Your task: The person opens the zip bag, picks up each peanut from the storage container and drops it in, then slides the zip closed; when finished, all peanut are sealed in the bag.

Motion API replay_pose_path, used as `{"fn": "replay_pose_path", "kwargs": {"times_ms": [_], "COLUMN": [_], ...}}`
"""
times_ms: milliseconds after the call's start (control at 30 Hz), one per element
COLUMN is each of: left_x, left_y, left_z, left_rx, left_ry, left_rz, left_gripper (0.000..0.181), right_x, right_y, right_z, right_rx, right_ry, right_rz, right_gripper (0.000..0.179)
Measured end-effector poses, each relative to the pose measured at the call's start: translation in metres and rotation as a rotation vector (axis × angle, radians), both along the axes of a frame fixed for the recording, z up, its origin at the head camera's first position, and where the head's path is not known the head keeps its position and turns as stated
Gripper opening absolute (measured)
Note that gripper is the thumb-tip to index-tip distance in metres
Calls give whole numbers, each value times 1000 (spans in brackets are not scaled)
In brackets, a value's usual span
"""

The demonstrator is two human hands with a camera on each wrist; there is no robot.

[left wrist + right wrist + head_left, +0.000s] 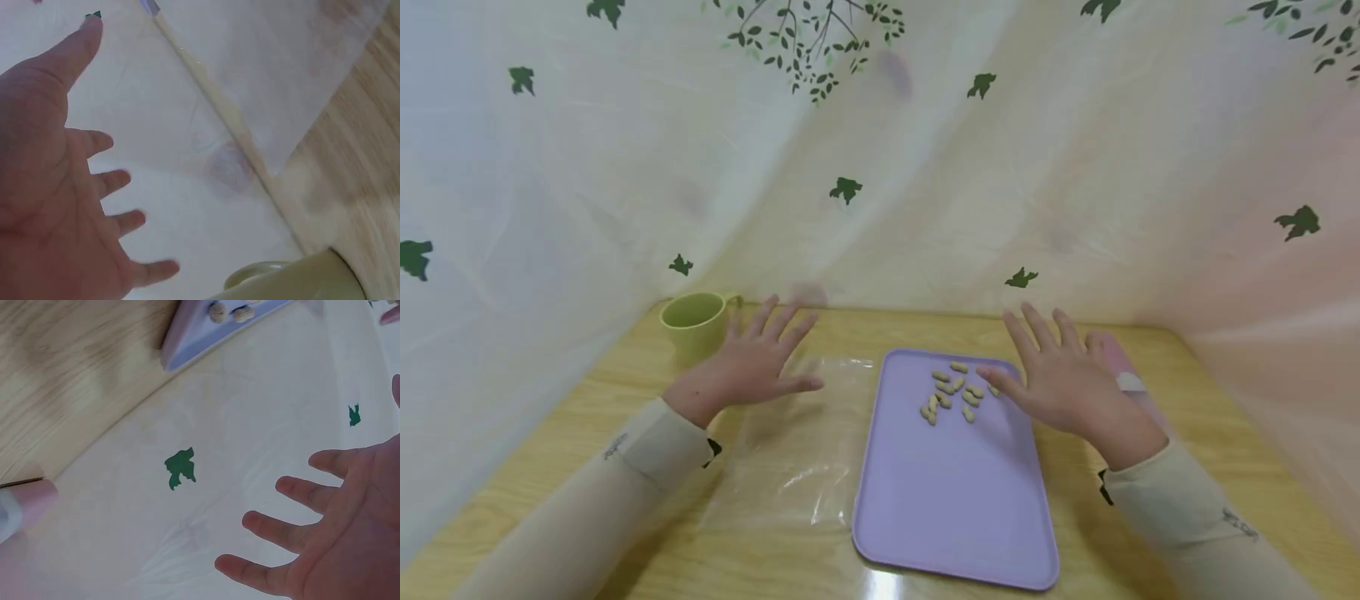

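Both hands are raised over the table with their fingers spread, holding nothing. My left hand (741, 362) is between the green mug (694, 325) and the clear plastic bag (797, 467), which lies flat. In the left wrist view the mug (306, 281) shows below the fingertips. Over the right edge of the lilac tray (955, 500), my right hand (1063, 387) partly covers the tray's far corner. Several unshelled peanuts (945, 388) lie scattered across the far half of the tray. Beside the right hand is a pink object with a white band (1129, 381), partly hidden by it.
The wooden table (1225, 467) meets a pale curtain (925, 208) printed with green leaves and birds at its back and sides. The tray overlaps the bag's right side in the head view.
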State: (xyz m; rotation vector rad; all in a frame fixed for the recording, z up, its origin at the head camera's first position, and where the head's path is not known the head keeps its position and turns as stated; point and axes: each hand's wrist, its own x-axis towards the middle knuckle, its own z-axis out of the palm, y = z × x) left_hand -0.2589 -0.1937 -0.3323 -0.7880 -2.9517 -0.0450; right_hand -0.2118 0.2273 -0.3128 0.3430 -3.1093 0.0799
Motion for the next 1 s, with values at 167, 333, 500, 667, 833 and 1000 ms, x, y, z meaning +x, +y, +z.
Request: {"fn": "replay_pose_path", "kwargs": {"times_ms": [167,333,500,667,833,1000], "left_x": [-18,-35,-47,-51,-51,-49], "left_y": [14,33,48,54,57,57], "left_z": [-9,-14,-20,-21,-19,-20], "left_rx": [-26,-92,-165,-184,-181,-170], "left_ry": [-64,-116,-141,-168,-177,-170], "left_rz": [-76,-123,-121,-105,-101,-101], "left_gripper": [85,67,58,51,46,42], "right_x": [2,2,2,3,2,2], "right_y": [-5,-9,-11,-13,-15,-19], "right_z": [3,4,3,4,4,2], "right_rx": [10,9,16,14,11,-11], "right_ry": [44,92,106,107,98,91], "right_rz": [38,73,85,92,98,106], "right_gripper": [98,94,94,92,91,90]}}
